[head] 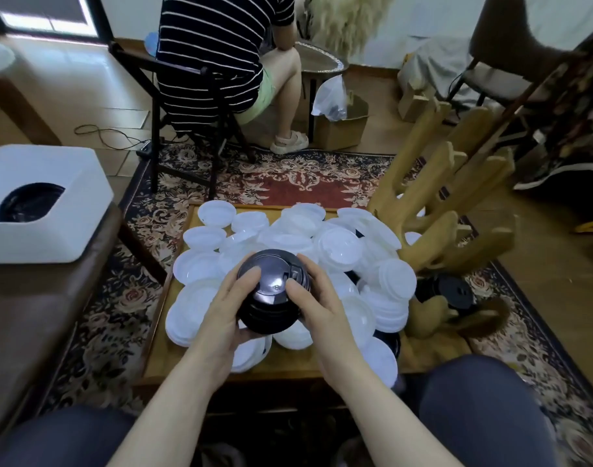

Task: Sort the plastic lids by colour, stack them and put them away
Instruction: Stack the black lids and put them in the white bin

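- White bin (42, 203): sits at your far left on a brown surface, well apart from the table; black lids (30, 203) lie inside it, seen through the opening in its top.
- Chair (187, 106): stands beyond the table on the rug, with a seated person (220, 52) in a striped top, back turned to you.
- Rug (288, 176): patterned in red and dark tones, spread under the table and chair.
- Table (173, 352): low, wooden, directly in front of your knees.
- White lids (322, 237): a loose heap covering most of the tabletop, many overlapping, a few stacked at the right side.
- Left hand (220, 311): your fingers curl round the left side of the black stack (271, 298), thumb laid on its top lid.
- Black stack: several black lids nested together, held between your two hands above the white heap at the table's middle, tilted toward you.
- Right hand (318, 298): clamped on the stack's right side, thumb on top, fingers wrapped behind.
- Cardboard box (342, 126): on the floor beyond the rug, a clear bag (328, 96) rising out of it.
- Wooden rack (450, 197): pale pronged frame, just right of the table, touching the heap's edge.
- More black lids (453, 291): low at the rack's foot, right of the table.
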Tool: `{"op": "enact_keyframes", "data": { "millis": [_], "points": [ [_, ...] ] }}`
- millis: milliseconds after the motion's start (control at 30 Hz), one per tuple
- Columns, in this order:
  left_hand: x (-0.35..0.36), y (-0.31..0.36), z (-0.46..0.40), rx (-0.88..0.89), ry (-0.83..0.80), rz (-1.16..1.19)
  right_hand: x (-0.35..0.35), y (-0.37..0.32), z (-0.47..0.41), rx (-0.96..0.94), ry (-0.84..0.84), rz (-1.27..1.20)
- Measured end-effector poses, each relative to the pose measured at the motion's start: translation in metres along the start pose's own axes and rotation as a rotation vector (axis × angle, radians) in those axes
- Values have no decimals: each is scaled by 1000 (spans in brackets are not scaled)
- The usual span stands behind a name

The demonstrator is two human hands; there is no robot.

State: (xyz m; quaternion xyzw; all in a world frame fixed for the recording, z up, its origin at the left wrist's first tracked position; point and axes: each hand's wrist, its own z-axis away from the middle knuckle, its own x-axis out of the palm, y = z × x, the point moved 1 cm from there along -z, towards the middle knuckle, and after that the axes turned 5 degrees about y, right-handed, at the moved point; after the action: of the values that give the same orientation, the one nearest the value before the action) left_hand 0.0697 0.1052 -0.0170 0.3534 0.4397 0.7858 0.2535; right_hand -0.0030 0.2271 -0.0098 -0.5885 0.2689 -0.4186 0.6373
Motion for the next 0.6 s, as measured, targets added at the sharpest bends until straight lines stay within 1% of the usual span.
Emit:
{"op": "enact_keyframes", "data": {
  "millis": [100,200,267,400,500,600],
  "points": [
    [2,-15,17,-14,0,-49,-13,6,19,16,4,34],
    [3,-38,33,-28,17,22,-27,13,42,32,-3,81],
    [2,-57,42,-51,0,75,-38,20,59,42,29,88],
    [-3,-83,65,-68,45,103,-61,36,85,86,122,53],
    [-3,-86,80,-51,53,138,-62,42,97,116,88,28],
    [0,-76,90,-8,68,162,-45,38,104,63,37,69]
  ]
}}
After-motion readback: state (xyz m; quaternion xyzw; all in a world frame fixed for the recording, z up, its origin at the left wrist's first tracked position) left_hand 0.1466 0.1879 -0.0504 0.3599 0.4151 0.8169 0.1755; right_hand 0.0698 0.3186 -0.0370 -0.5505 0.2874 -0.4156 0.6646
